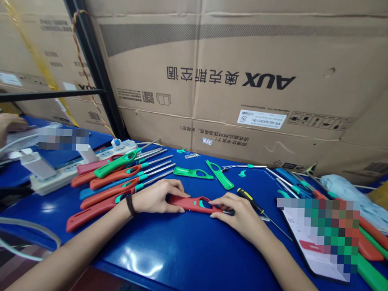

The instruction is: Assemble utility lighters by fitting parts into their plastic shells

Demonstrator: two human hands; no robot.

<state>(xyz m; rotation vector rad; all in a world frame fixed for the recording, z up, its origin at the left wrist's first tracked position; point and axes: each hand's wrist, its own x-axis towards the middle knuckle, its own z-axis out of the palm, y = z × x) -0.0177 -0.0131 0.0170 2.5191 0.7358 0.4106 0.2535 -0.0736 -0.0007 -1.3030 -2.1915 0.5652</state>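
Left hand (156, 197) and right hand (239, 212) both grasp the red plastic lighter handle with teal trigger (194, 203), flat on the glossy blue table (183, 248). Best pressed evenly so both ends seat flush.

Upside-down print on the carton facing you

Your large cardboard box (248, 79) behind the tabletop carries the brand "AUX" in bold dark letters, inverted, with a row of Chinese characters beside it, also inverted. You see a white label (262, 119) lower on the same box showing "25" at its left end; its finer lines are too small to read. A further line of Chinese print runs along the box's lower flap, and the boxes to your left bear only illegible marks.
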